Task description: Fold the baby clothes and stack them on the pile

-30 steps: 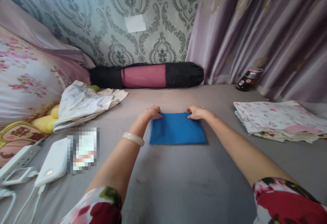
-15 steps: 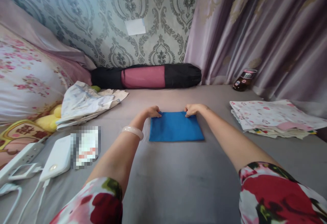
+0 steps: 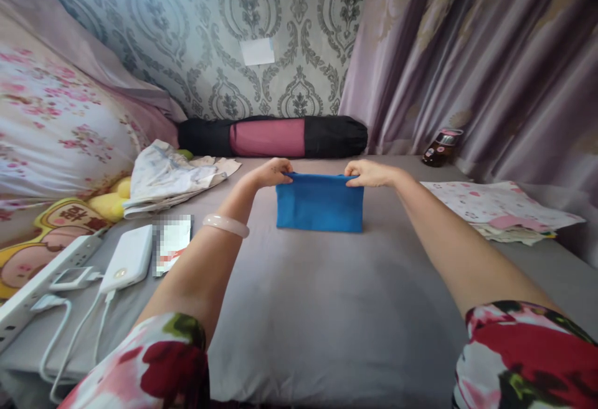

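Note:
A folded blue cloth point(image 3: 319, 205) stands lifted off the grey bed sheet point(image 3: 327, 297), its lower edge still touching the sheet. My left hand point(image 3: 271, 173) pinches its top left corner and my right hand point(image 3: 367, 173) pinches its top right corner, both with fingers closed on the fabric. A pale bangle point(image 3: 226, 225) sits on my left wrist. My floral sleeves point(image 3: 527, 359) show at the bottom.
A black and pink rolled bag point(image 3: 273, 137) lies against the wall. Crumpled pale clothes point(image 3: 172, 175) lie at left, folded floral cloths point(image 3: 495, 208) at right. A power bank point(image 3: 127, 258), cables and a power strip point(image 3: 42, 275) sit near left. A brown jar point(image 3: 438, 147) stands by the curtain.
Both hands have raised the far edge of the blue cloth off the bed, so it now hangs upright instead of lying flat. The camera has tilted slightly.

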The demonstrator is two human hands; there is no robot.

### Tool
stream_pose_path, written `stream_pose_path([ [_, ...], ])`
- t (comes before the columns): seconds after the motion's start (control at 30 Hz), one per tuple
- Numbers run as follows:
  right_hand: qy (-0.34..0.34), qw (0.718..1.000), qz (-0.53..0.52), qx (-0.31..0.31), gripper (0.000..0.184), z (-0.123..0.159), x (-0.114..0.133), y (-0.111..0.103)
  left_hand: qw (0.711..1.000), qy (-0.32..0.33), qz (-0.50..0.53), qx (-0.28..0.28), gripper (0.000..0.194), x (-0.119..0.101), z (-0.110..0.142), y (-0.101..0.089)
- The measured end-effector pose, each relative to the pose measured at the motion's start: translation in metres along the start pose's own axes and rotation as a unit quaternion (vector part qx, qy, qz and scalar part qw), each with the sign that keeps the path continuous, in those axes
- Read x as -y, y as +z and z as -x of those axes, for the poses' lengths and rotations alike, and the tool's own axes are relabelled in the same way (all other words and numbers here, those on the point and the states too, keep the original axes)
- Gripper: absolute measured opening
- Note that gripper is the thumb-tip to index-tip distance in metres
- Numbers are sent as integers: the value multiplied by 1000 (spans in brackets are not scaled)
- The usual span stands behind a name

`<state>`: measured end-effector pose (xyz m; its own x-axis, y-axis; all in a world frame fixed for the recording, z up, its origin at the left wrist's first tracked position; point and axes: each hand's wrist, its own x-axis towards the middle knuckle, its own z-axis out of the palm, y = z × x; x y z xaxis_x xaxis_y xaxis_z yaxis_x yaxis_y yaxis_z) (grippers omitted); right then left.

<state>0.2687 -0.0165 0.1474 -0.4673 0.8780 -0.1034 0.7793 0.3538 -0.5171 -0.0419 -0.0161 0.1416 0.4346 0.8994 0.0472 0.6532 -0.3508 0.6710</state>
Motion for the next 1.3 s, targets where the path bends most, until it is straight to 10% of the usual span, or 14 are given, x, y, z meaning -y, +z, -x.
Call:
stream_pose_path([
  [0.23, -77, 961, 143, -226, 27, 10, 15, 3, 961, 29, -178, -210, 21, -16, 5, 0],
  [0.7, -138, 931, 304, -146, 29, 78, 11, 104, 950, 94, -296, -35, 52, 27, 82, 80],
  [1.0, -108, 956, 261, -74, 41, 96, 11, 117, 957, 88, -276, 27, 47, 26, 99, 89],
  [1.3, 41, 959, 209, -185, 38, 26, 42, 129, 953, -55, -278, -105, 34, -1, 46, 119],
])
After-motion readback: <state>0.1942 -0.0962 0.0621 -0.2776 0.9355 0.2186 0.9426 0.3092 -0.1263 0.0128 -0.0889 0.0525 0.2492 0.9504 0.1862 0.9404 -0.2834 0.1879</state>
